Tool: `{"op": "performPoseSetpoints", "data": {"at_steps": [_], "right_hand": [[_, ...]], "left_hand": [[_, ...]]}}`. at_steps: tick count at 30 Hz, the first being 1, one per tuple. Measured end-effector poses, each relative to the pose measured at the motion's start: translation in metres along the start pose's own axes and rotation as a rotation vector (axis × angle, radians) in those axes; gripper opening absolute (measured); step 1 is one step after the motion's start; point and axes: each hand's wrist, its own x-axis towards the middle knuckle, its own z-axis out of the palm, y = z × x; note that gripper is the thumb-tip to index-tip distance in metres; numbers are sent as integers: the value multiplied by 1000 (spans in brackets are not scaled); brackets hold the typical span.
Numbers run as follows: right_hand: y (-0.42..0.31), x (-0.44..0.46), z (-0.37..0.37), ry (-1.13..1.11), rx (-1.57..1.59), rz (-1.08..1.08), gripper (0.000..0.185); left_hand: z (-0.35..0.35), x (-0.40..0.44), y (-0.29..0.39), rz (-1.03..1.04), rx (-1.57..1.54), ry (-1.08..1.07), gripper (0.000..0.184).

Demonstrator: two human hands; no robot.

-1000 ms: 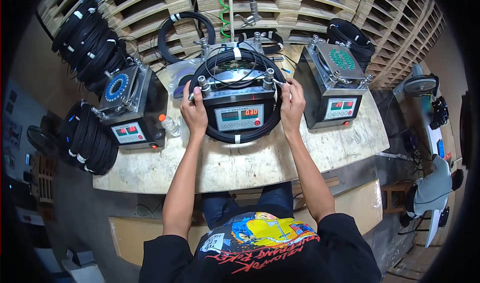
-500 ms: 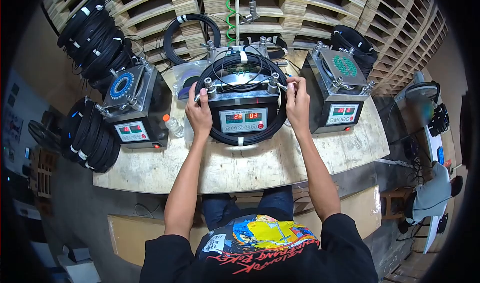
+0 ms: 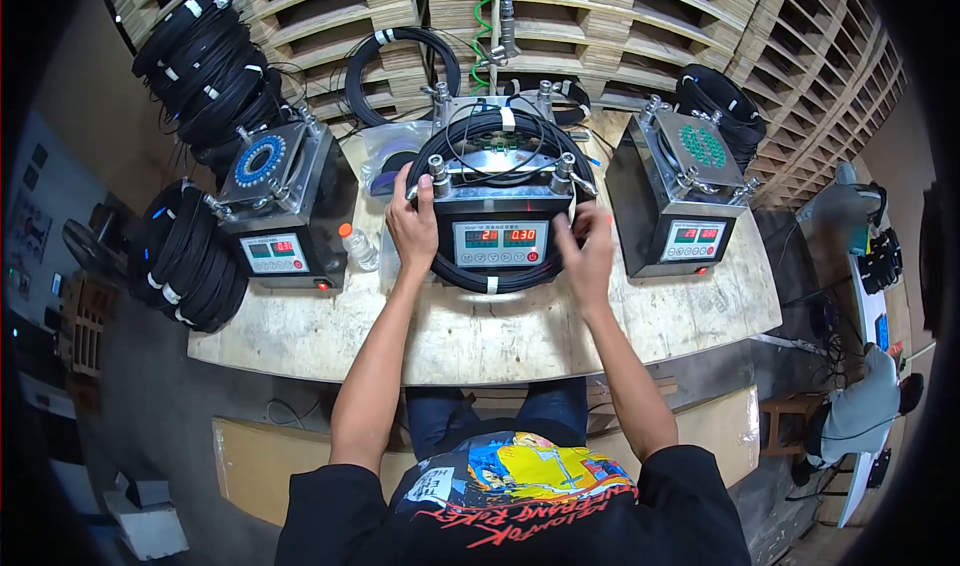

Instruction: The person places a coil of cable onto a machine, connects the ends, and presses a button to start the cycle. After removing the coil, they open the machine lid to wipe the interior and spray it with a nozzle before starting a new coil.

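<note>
A black cable coil [image 3: 492, 285] with white tape bands hangs around the front of the middle polishing machine [image 3: 530, 207], whose panel shows red digits. My left hand [image 3: 411, 228] is at the machine's left front corner, thumb and forefinger closed around the small metal wing handle beside the clamp post [image 3: 438, 172]. The coil's left side passes by this hand. My right hand [image 3: 588, 256] is off the right front clamp post [image 3: 565, 169], in front of the coil's right side. Its fingers are apart, a little blurred, with nothing visible in them.
Similar machines stand left [image 3: 275, 206] and right [image 3: 690, 191]. Between the left and middle ones is a clear bottle [image 3: 357, 247] with an orange cap. Black cable coils [image 3: 205, 76] are stacked at left. Behind are wooden pallets [image 3: 640, 26]; a person [image 3: 860, 401] sits at far right.
My right hand has come away from the right corner of the middle machine and moved down, its fingers parting. My left hand stays at the left corner. The view has shifted slightly.
</note>
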Motion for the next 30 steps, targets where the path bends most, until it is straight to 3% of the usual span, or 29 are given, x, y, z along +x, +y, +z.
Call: {"op": "performPoseSetpoints", "data": {"at_steps": [2,8,18,20,22,23,24,26,27,30], "right_hand": [[-2,-16,0,-165,-496,-412,30],[-2,-29,11,-263,-679,-307,40],[-14,-31,21,-211,-724,-184,43],[-16,-28,18,-179,-631,-221,34],[1,-24,16,-8,-295,-210,22],[8,-21,16,88,-18,-54,15],[11,-15,8,119,19,52,14],[18,2,3,238,126,19,22],[17,10,-3,178,73,-22,43],[34,26,-2,26,265,33,59]], "left_hand": [[0,0,-2,27,14,1,59],[0,-1,-6,-24,14,-24,61],[-1,-1,-4,41,-59,-23,63],[-1,-1,-7,-2,-96,-56,63],[-3,0,-8,20,-114,-44,61],[-2,0,-14,21,-93,-43,60],[-2,1,-13,21,-72,-45,59],[-2,0,-12,10,-95,-55,57],[-2,1,-15,11,-138,-76,56],[-6,5,-17,40,-180,-110,55]]}}
